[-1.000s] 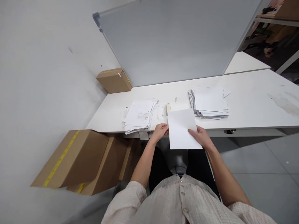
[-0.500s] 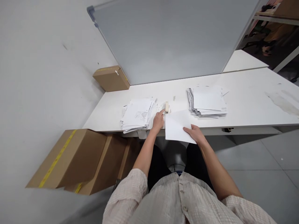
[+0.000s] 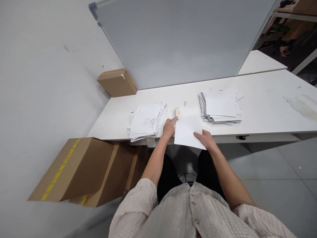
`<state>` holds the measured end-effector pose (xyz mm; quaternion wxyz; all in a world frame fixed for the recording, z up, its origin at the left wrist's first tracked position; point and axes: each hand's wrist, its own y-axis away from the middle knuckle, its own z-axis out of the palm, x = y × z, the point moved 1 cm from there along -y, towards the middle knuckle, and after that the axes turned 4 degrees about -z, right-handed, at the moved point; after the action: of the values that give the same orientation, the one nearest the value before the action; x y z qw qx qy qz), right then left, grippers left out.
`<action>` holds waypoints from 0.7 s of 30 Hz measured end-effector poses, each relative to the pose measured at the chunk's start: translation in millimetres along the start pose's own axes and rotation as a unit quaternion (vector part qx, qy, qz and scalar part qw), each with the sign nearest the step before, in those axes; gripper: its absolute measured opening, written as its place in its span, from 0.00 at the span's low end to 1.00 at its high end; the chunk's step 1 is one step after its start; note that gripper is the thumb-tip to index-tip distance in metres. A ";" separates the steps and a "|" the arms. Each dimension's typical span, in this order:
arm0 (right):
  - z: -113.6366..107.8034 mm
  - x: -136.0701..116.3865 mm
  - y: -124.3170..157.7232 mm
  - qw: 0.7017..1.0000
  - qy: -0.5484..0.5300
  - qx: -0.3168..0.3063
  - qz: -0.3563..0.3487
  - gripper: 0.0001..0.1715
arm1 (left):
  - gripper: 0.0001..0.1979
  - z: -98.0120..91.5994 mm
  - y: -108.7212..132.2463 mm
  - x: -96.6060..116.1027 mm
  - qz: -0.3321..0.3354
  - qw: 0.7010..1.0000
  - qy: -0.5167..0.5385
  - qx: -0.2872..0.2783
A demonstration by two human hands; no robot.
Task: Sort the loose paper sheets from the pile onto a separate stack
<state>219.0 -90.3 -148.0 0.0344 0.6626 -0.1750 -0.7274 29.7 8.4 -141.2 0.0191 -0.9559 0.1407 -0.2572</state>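
Observation:
My left hand (image 3: 168, 128) reaches forward with its index finger stretched out, the tip touching the near end of a small cream block that looks like a stapler (image 3: 177, 112). Its other fingers curl beside the left edge of a white sheet of paper (image 3: 188, 132). Between thumb and fingers, my right hand (image 3: 206, 138) grips that sheet at its right side. The far edge of the paper lies close to the cream block, and its near part juts past the table edge. Whether it is a single sheet or more, I cannot tell.
On the white table (image 3: 262, 109), a stack of printed papers (image 3: 146, 120) lies left and another paper stack (image 3: 221, 104) right. A flat cardboard box (image 3: 117, 82) leans by the whiteboard (image 3: 183, 43). Larger cardboard boxes (image 3: 81, 168) stand below at left.
My left index finger has moved slightly forward and right, onto the cream block's near end. The sheet has shifted a little forward and left with my right hand.

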 end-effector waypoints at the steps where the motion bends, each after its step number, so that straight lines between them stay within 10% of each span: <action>1: 0.1 0.9 -0.8 1.000 0.002 -0.001 -0.003 0.15 | 0.23 0.0 0.5 0.5 -0.002 1.000 -0.007 -0.001; 10: -15.6 -4.2 11.2 0.986 0.144 0.039 -0.079 0.21 | 0.30 3.7 3.9 -2.0 -0.002 0.999 -0.049 0.004; 21: -110.5 -106.5 -27.5 0.943 0.218 0.208 -0.140 0.23 | 0.30 8.9 9.5 -3.7 0.000 0.997 -0.062 0.052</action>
<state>344.6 -57.7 -61.6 -0.1687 0.8151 -0.2160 -0.5103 28.7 0.1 -151.8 0.0773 -0.9677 0.1260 -0.2042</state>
